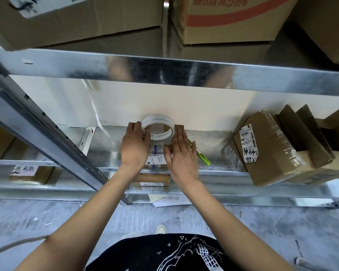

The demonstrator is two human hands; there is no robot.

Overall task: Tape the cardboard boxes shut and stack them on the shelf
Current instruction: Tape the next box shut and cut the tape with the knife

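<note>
The left hand (134, 148) is gripping the tape roll (158, 127) at 12 o'clock on the small cardboard box (157, 153). The right hand (181, 153) is lying flat, fingers straight, on the box top. The box is sitting on the metal shelf (110, 151), with a green marker (201, 155) just at 3 o'clock and bare shelf room at 9 o'clock.

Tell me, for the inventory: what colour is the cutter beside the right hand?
Bright green cutter, clearest in the head view.

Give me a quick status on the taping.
Left hand holds tape roll on small box. Right hand flat on box. Green cutter beside right hand, not blocking.
</note>
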